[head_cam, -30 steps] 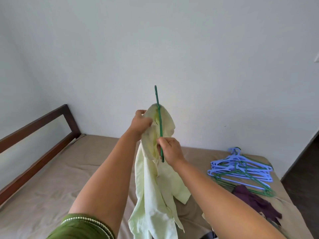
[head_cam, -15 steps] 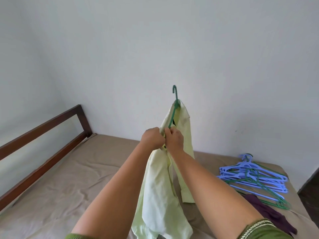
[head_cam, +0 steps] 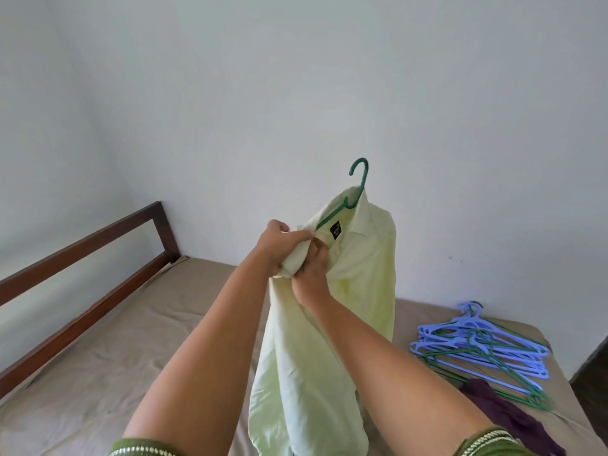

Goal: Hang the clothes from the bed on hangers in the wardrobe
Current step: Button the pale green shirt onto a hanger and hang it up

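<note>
I note the bed (head_cam: 131, 357) below the pale green shirt (head_cam: 329, 340), held above it on a green hanger (head_cam: 358, 189). Step in hand: seating the shirt's near shoulder. My left hand (head_cam: 279, 248) grips bunched fabric; my right hand (head_cam: 311, 274) pinches the collar edge beside it. Next, I judge, carrying to the wardrobe.

Shirt (head_cam: 358, 281) now opened out on hanger (head_cam: 357, 189), collar label showing; hook turned sideways; both hands bunch cloth at left shoulder.
</note>
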`<state>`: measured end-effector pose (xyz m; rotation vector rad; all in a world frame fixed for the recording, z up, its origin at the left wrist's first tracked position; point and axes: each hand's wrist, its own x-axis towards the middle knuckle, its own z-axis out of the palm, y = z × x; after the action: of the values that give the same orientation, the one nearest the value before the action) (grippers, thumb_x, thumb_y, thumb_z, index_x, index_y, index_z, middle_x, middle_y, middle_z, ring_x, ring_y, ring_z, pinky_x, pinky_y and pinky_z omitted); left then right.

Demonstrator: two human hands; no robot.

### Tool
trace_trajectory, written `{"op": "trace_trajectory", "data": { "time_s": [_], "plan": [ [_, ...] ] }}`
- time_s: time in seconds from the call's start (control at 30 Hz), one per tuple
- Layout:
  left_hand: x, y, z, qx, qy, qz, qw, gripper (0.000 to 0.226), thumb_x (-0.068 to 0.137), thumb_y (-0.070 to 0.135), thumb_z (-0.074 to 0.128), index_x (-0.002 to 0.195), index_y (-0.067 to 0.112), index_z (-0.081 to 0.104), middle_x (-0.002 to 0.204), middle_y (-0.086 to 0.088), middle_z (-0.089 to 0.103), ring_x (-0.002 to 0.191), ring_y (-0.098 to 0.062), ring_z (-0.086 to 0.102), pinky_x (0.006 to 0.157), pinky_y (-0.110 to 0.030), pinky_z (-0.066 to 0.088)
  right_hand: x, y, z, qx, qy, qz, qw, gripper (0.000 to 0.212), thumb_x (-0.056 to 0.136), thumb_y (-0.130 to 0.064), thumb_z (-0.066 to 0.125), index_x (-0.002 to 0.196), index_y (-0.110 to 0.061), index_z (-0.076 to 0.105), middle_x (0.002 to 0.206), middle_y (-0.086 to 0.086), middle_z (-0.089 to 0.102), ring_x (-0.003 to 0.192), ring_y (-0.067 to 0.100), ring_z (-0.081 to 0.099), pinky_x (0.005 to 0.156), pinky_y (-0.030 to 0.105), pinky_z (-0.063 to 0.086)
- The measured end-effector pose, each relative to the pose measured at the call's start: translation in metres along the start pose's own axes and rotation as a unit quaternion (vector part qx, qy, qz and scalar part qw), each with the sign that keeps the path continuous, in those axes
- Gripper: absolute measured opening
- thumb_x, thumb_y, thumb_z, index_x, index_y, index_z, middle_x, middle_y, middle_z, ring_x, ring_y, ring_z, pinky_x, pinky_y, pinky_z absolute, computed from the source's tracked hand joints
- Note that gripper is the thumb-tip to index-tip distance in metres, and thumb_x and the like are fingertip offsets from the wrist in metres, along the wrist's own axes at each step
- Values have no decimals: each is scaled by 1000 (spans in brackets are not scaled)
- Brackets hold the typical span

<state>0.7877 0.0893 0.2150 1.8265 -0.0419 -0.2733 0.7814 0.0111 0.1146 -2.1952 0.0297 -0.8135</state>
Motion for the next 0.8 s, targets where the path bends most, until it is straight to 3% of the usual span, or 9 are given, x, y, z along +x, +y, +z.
{"op": "trace_trajectory", "data": {
  "time_s": [0.07, 0.17, 0.3, 0.37, 0.43, 0.53, 0.6, 0.63, 0.8],
  "plan": [
    [6, 5, -11, 87, -3, 1, 996, 56, 69, 38, 83, 110, 13, 53, 102, -7, 63, 91, -26, 64, 80, -41, 56, -5, 5, 1, -52, -59, -55, 995, 60, 88, -33, 37, 140, -3, 40, 136, 22, 38, 112, 30, 45, 90, 44, 48],
    [7, 15, -12, 186, 4, 78, 979, 19, 82, 28, 71, 90, 12, 65, 86, -6, 67, 76, -23, 63, 73, -35, 54, -5, -2, -26, -55, -60, -91, 993, 57, 81, -34, 62, 133, -13, 49, 127, 11, 43, 90, 30, 60, 72, 39, 53],
    [3, 18, -7, 348, 118, 189, 911, 21, 93, 33, 52, 87, 16, 63, 85, -2, 63, 82, -24, 57, 65, -33, 45, 12, 0, -65, -24, 104, -196, 975, 33, 76, -34, 66, 105, -17, 69, 99, 0, 59, 81, 18, 60, 66, 30, 52],
    [6, 15, -16, 377, 143, 221, 888, 25, 96, 36, 48, 85, 17, 60, 85, -1, 60, 83, -24, 54, 62, -31, 39, 30, 8, -84, 58, 204, -158, 964, 23, 80, -26, 63, 97, -11, 67, 96, 1, 59, 87, 20, 56, 74, 40, 52],
    [11, 13, -28, 378, 140, 246, 881, 29, 97, 41, 46, 79, 20, 55, 84, -1, 57, 82, -24, 54, 62, -32, 38, 54, 16, -102, 77, 248, -66, 963, 36, 83, -33, 63, 107, -8, 60, 109, 5, 57, 101, 25, 53, 88, 48, 47],
    [12, 15, -47, 384, 132, 294, 865, 37, 98, 47, 43, 68, 27, 44, 78, 1, 50, 76, -20, 49, 61, -33, 32, 88, 18, -118, 37, 53, 67, 996, 74, 82, -51, 68, 141, -16, 39, 142, 5, 39, 134, 23, 33, 114, 39, 26],
    [12, 17, -60, 383, 146, 322, 853, 37, 99, 47, 43, 67, 26, 43, 77, 2, 48, 74, -20, 49, 61, -32, 31, 101, 17, -119, -21, -71, 74, 994, 78, 82, -49, 68, 146, -22, 33, 147, 4, 37, 137, 23, 32, 114, 36, 26],
    [13, 16, -66, 381, 160, 338, 846, 36, 99, 46, 43, 71, 23, 47, 78, 2, 48, 74, -21, 49, 61, -32, 31, 103, 17, -116, -63, -88, 59, 992, 76, 82, -46, 69, 146, -22, 34, 144, 6, 40, 135, 27, 35, 111, 36, 29],
    [20, 13, -78, 352, 217, 389, 823, 30, 99, 42, 46, 87, 17, 58, 89, 6, 45, 74, -19, 48, 60, -30, 34, 102, 25, -94, -104, 109, 27, 988, 47, 81, -37, 71, 114, -9, 52, 114, 12, 49, 106, 31, 41, 86, 35, 37]
  ]
}}
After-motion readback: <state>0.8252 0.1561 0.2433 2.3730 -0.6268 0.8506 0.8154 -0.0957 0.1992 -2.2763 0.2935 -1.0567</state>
